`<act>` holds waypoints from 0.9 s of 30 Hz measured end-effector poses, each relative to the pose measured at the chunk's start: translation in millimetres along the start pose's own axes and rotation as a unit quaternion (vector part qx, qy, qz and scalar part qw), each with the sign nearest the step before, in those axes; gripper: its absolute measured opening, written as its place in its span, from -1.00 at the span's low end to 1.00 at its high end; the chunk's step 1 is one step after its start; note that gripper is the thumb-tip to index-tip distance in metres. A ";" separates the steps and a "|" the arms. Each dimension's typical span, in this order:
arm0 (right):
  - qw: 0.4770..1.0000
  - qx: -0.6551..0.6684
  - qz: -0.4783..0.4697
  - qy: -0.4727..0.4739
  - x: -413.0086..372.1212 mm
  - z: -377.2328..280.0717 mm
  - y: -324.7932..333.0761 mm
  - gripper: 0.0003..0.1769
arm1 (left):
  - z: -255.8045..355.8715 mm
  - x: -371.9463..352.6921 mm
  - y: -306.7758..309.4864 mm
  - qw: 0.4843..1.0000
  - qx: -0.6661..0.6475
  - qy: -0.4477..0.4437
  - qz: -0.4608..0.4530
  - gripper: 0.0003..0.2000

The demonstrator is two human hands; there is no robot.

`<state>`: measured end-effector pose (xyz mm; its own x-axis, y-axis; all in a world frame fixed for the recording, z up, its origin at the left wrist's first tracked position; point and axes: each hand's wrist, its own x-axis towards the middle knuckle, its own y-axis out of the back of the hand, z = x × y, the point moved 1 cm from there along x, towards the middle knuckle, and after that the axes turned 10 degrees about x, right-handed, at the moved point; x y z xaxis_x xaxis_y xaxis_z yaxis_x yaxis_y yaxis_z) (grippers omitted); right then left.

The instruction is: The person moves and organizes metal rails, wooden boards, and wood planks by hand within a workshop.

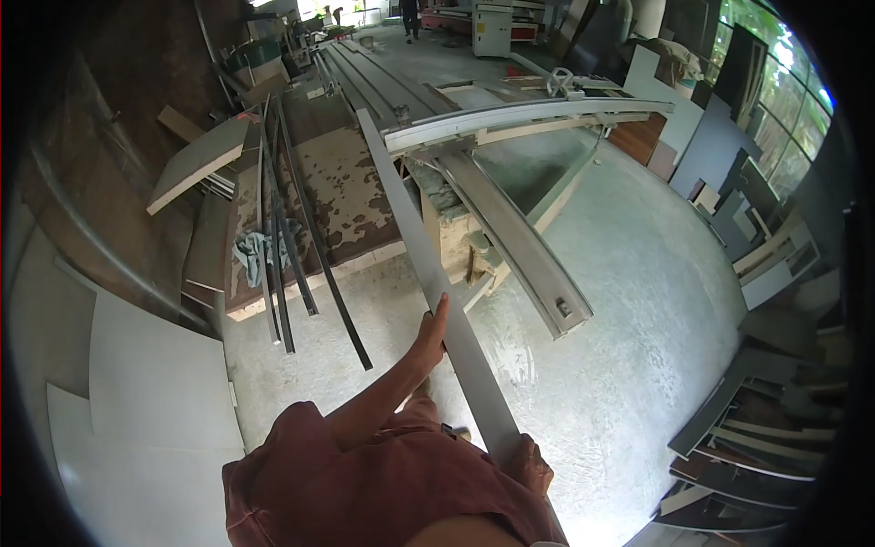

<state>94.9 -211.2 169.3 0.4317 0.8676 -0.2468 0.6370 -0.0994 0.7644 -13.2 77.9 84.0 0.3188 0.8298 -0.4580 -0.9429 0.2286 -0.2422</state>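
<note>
A long, narrow grey board (421, 251) runs from beside my body up toward the saw table, its far end near the rail. My left hand (436, 333) grips the board's left edge about midway, one finger lying along its face. Closer to my waist, my right hand (530, 467) is closed around the right edge, fingers curled. The board's near end passes beside my shirt, partly hidden. Just right of its far half stands a sliding table saw with a pale metal fence (519, 117) and a long metal carriage (510, 232).
Left of the board, dark metal bars (319, 246) overhang a stained worktable (351, 187), with a grey cloth (260, 251) among them. Large pale sheets (155, 374) lie at left. Panels (715, 146) lean at the right wall; offcuts (756, 447) are stacked lower right. A person (410, 16) stands far back.
</note>
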 end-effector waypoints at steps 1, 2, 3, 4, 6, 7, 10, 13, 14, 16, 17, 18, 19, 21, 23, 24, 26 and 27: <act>1.000 0.001 0.000 -0.002 2.2 -0.1 -1.2 -0.25 | -0.9 -2.3 -1.1 1.000 -0.012 -0.005 -0.013 -0.13; 0.999 -0.016 -0.003 -0.028 6.2 0.2 -2.8 -0.20 | -2.1 -1.3 -0.4 1.000 -0.013 -0.002 -0.013 -0.13; 0.998 -0.033 -0.005 -0.053 8.3 0.9 -3.6 -0.14 | -1.8 1.4 0.6 1.000 -0.009 0.008 -0.002 -0.14; 0.998 -0.035 -0.003 -0.053 10.0 0.3 -2.4 -0.14 | 1.6 3.9 -1.5 1.000 -0.004 0.015 0.008 -0.14; 0.998 -0.005 -0.021 -0.057 13.0 -1.9 1.4 -0.23 | 3.7 5.7 -11.3 0.998 0.012 0.017 0.054 -0.34; 0.998 -0.004 -0.021 -0.061 11.5 -3.1 3.6 -0.23 | 3.3 2.8 -13.5 0.994 0.033 0.023 0.103 -0.49; 0.996 0.026 -0.044 -0.067 19.4 -2.5 10.0 -0.20 | 8.5 -3.6 -10.9 0.999 0.031 0.005 0.043 -0.50; 0.996 0.029 -0.051 -0.066 30.6 -4.6 4.3 -0.20 | 13.3 -10.5 -12.5 0.999 0.024 0.014 0.040 -0.49; 0.996 0.030 -0.054 -0.068 33.2 -5.9 2.7 -0.20 | 9.3 -5.2 -8.6 0.999 0.022 0.015 0.043 -0.49; 0.995 0.030 -0.055 -0.073 37.3 -7.0 0.3 -0.21 | 3.5 6.4 -5.6 0.999 -0.011 0.040 -0.011 -0.47; 0.995 0.031 -0.052 -0.075 40.8 -6.5 0.4 -0.21 | 4.8 5.7 -9.4 0.999 -0.014 0.039 -0.013 -0.47; 0.995 0.031 -0.051 -0.078 42.8 -6.2 -0.1 -0.21 | 6.3 0.3 -14.0 0.999 -0.026 0.026 -0.010 -0.45; 0.995 0.033 -0.050 -0.079 45.4 -6.0 -1.2 -0.21 | 8.9 -3.6 -16.9 0.999 -0.038 0.013 -0.006 -0.44; 0.995 0.038 -0.051 -0.079 52.2 -6.2 -4.1 -0.22 | 3.7 -0.1 -16.0 0.998 -0.061 0.013 0.006 -0.45; 0.994 0.042 -0.055 -0.079 57.2 -5.1 -9.0 -0.22 | -3.4 1.8 -12.3 0.996 -0.085 0.014 0.023 -0.46; 0.994 0.045 -0.057 -0.080 58.9 -4.0 -11.5 -0.22 | -7.0 2.6 -11.7 0.992 -0.123 0.016 0.025 -0.42; 0.993 0.053 -0.059 -0.088 60.5 -0.8 -17.2 -0.22 | -15.2 8.0 -7.7 0.987 -0.159 0.022 0.027 -0.38; 0.992 0.056 -0.060 -0.094 60.9 1.2 -20.0 -0.23 | -20.9 13.3 -5.4 0.985 -0.174 0.013 -0.014 -0.39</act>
<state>109.2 -157.0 138.3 0.4536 0.7715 -0.4462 0.7532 -0.0642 0.6547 -1.8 77.1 61.3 0.3503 0.8109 -0.4687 -0.8453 0.0583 -0.5310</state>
